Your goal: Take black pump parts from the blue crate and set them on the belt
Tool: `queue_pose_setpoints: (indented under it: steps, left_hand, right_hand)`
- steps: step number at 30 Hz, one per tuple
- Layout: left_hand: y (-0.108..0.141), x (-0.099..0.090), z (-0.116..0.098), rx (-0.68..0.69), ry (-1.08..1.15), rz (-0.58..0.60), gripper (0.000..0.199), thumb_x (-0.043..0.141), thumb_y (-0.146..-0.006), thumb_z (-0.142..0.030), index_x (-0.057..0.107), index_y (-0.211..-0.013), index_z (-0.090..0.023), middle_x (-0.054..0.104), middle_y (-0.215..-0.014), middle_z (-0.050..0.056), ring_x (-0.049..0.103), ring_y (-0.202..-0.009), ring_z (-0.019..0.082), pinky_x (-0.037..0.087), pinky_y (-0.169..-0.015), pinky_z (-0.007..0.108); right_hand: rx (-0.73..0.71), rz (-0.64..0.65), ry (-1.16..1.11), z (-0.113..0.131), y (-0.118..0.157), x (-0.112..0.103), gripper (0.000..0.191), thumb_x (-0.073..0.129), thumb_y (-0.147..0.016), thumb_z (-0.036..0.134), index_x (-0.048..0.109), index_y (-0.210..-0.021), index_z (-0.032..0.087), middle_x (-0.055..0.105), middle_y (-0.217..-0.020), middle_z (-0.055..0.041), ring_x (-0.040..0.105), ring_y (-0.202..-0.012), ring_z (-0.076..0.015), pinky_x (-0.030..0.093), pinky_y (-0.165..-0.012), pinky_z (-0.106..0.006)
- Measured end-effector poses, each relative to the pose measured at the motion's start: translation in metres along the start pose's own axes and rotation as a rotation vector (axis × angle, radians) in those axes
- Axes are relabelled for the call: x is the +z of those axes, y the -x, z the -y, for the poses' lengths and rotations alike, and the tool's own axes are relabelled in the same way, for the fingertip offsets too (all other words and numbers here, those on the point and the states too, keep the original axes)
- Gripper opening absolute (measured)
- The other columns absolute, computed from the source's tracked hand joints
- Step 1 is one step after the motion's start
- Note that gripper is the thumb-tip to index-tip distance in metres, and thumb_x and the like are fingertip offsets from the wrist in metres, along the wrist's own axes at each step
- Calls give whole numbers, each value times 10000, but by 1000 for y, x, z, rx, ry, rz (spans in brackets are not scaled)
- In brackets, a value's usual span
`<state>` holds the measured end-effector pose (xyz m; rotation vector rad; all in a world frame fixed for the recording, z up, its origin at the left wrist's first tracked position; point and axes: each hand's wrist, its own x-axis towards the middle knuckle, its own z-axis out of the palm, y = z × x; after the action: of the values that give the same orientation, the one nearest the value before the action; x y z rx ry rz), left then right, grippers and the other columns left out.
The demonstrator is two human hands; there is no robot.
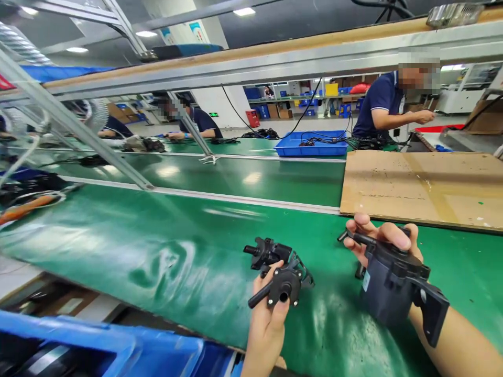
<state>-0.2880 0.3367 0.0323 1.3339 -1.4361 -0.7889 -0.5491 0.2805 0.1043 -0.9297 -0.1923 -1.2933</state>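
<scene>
My left hand (269,319) is closed round a small black pump (283,287) with a round face, small screws and a spout pointing left. Just behind it, a second black pump (267,252) appears on the green mat, partly overlapped by the first. To the right, my right hand (383,235) grips a larger black canister (389,285) from above and behind. The canister has a thin tube at its upper left, a pale label on its side and a bracket at its lower right.
A green mat (118,235) covers the bench. Cardboard (424,183) lies at the right. Blue bins (157,345) stand at the lower left. Beyond the rail are a blue tray (310,145) with cables and a person (381,104) at work. A metal frame (98,125) crosses the left.
</scene>
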Motion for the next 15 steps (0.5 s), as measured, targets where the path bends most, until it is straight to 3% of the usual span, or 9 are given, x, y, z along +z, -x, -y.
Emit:
queue_pose_setpoints:
  steps: [7,11,15]
  left_hand:
    - [3,-4,48,-25,-368,78,652,486,-944,-602,481,-1459,-201,374,-1463,161,389,-1431,362,372,-1149,609]
    - [2,-5,60,-35,-466,119,706,462,-956,-604,436,-1503,-158,310,-1507,191,430,-1421,349,447,-1113,559]
    - [-7,-6,52,16,-558,183,680,459,-963,-580,457,-1492,-153,355,-1498,205,589,-1269,330,568,-965,492]
  right_hand:
    - [29,24,-7,-12,-15,2,342,552,-999,562,772,-890,324,595,-1197,25,525,-1232,-126,443,-1100,-271]
    - [31,51,-124,-21,-20,1,311,593,-981,536,758,-823,325,610,-1157,20,548,-1194,-145,475,-1075,-289]
    - [81,60,-269,-22,-27,2,299,624,-968,458,715,-718,323,639,-1088,19,593,-1196,-156,516,-1095,-347]
